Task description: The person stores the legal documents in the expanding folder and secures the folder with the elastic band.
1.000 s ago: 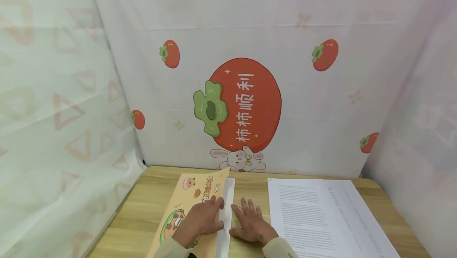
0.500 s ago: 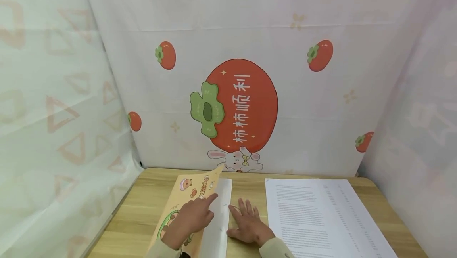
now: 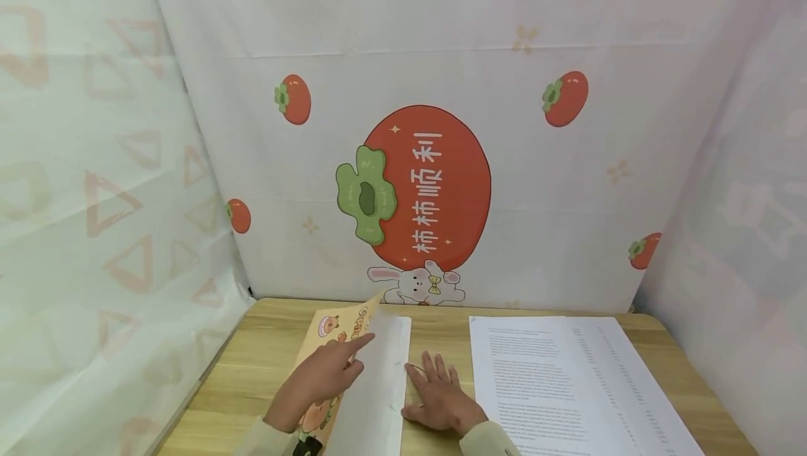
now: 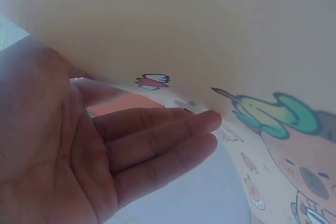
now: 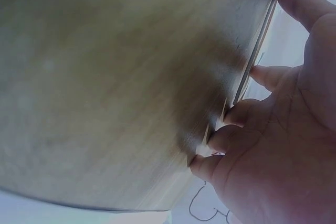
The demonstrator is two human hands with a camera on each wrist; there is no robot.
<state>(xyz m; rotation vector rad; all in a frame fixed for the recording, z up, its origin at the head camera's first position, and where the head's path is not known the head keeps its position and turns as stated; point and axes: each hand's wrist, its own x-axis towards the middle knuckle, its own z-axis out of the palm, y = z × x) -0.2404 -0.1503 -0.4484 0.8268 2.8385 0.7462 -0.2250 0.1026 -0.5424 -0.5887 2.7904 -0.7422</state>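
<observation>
On the left of the table lies a notebook with an orange capybara cover (image 3: 337,316), its cover standing up at a slant. A white page (image 3: 373,389) shows beneath it. My left hand (image 3: 320,377) is at the cover's right edge, index finger stretched along it. In the left wrist view several straight fingers (image 4: 163,150) lie against the printed cover (image 4: 278,51). My right hand (image 3: 439,396) rests on the wood with spread fingers, its thumb and index fingertips right by the page's right edge. Nothing is in the right hand.
Printed sheets of paper (image 3: 555,386) lie on the wooden table (image 3: 221,386) to the right of my right hand. White cloth (image 3: 536,183) with a persimmon print hangs behind the table, and more cloth closes in both sides.
My left hand has moved left and tilted the cover further over, baring more of the white page. The right hand has stayed on the table beside the page.
</observation>
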